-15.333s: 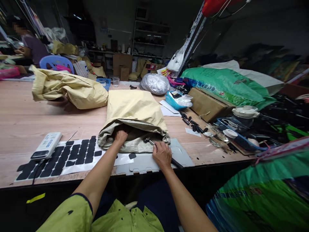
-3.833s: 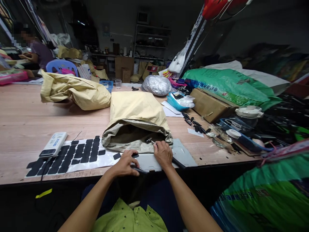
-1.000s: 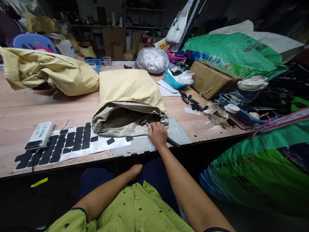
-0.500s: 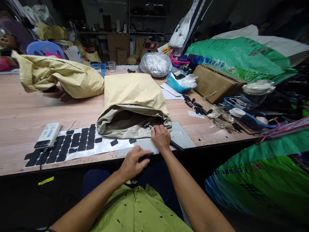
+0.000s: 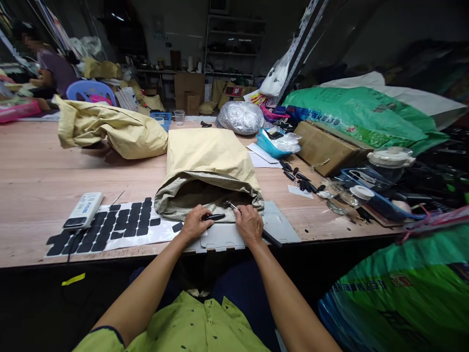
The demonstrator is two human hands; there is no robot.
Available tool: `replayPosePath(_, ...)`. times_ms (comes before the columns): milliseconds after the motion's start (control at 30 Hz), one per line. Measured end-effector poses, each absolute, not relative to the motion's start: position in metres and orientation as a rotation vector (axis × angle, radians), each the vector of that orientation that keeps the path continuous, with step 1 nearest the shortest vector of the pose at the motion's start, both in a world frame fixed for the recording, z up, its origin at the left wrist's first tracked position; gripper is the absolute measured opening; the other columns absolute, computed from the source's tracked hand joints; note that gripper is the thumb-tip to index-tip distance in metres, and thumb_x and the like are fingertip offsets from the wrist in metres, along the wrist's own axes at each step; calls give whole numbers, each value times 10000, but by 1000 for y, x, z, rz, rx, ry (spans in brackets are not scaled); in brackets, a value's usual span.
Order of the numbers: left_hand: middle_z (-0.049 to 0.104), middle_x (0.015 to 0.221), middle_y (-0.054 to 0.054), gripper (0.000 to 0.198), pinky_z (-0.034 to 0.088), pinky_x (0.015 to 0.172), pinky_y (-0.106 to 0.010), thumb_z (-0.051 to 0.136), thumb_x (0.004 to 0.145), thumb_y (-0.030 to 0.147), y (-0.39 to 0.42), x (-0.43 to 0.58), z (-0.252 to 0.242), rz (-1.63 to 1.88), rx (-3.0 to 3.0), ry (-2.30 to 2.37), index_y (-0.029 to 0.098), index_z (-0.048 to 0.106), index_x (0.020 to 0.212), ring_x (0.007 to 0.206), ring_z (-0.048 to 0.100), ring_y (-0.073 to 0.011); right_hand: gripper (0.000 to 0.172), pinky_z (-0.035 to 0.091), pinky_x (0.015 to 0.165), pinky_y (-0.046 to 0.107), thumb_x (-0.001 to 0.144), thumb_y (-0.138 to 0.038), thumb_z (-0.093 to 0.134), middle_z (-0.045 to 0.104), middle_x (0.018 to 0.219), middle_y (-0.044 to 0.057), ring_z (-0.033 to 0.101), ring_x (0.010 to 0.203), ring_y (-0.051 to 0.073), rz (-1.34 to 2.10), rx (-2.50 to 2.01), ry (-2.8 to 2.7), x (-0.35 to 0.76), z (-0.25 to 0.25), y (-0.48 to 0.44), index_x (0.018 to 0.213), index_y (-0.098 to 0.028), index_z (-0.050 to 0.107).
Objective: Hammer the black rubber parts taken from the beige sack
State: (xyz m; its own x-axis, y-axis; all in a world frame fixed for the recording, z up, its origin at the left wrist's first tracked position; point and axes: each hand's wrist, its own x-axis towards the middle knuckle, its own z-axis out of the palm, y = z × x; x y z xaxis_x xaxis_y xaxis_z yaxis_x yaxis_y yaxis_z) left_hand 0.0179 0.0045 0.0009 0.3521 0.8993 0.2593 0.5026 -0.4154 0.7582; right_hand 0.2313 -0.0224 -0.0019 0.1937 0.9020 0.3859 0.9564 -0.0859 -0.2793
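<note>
My left hand (image 5: pixel 195 224) is closed on a small black tapered part (image 5: pixel 215 216), whose tip points right in front of the sack's mouth. My right hand (image 5: pixel 249 225) grips a small hammer (image 5: pixel 271 238); its metal head lies at the opening and its black handle sticks out toward the table edge. Between and beyond both hands lies a beige woven sack (image 5: pixel 208 149) with its rolled grey mouth facing me, dark inside. Beneath the hands is a grey board (image 5: pixel 220 237). To the left, a white sheet with black rounded stickers (image 5: pixel 126 220) lies flat.
A white device (image 5: pixel 84 210) rests on the sheet's left end. A second beige sack (image 5: pixel 113 129) lies behind it. Several black parts (image 5: pixel 300 181), a cardboard box (image 5: pixel 328 146) and a blue tray (image 5: pixel 381 188) are at right. A person (image 5: pixel 54 68) sits far left.
My left hand has risen from below the table edge to the sack's mouth, with the black part in it. The right hand keeps its grip on the hammer. The view has shifted slightly.
</note>
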Motion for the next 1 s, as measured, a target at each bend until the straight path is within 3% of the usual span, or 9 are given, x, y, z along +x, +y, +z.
replayPosePath(433,603,725,11,128,416,640,-230,731,711,163,4,22,4,923,1972,1250,175,738,838,653,541,-114,325,496,804,324,957,-379,419,683,940,86,630,871,197,254,-1616,-1601,201,11,-73,1014,-195,681)
replayPosePath(600,594,680,11,124,405,623,-227,735,695,158,4,23,4,914,1984,1286,164,755,817,630,535,-111,356,509,888,344,961,-349,413,683,1125,98,642,1014,211,283,-1627,-1637,195,5,-74,1181,-199,650)
replayPosePath(1000,590,699,1,118,398,642,-243,692,705,178,2,24,9,864,1996,1301,175,753,806,671,539,-134,383,510,890,348,961,-375,396,697,1074,93,646,998,219,268,-1679,-1656,192,15,-74,1169,-216,675)
